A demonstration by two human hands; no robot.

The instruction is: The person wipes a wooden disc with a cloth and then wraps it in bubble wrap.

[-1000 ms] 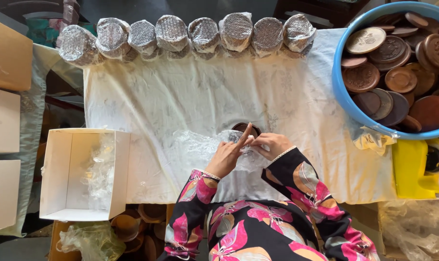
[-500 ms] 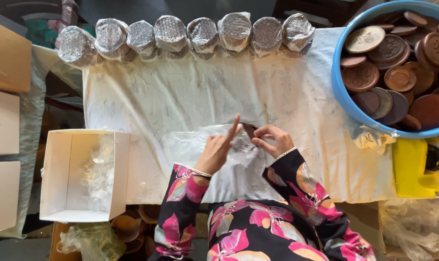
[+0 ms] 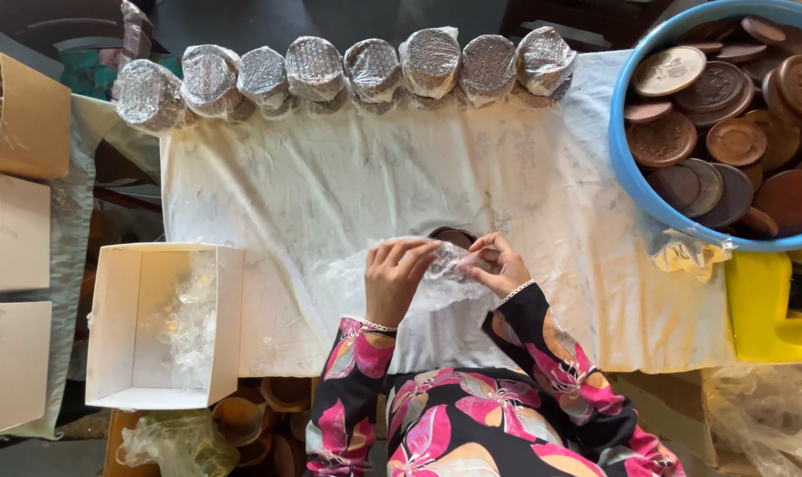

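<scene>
Head view: left hand (image 3: 399,278) and right hand (image 3: 498,263) fingers pinch clear wrap (image 3: 449,265) over brown disc (image 3: 454,237). Risk: thin film tears or slips off beyond fingertips.

Blue tub (image 3: 626,168), brown discs (image 3: 661,140), floral sleeves (image 3: 352,371)

Thin glossy clear plastic film (image 3: 445,265) crinkled over a matt brown disc (image 3: 455,237), creased off-white cloth (image 3: 330,177), shiny wrapped bundles (image 3: 315,66), smooth blue plastic tub (image 3: 626,159), matt cardboard box (image 3: 228,327).
</scene>
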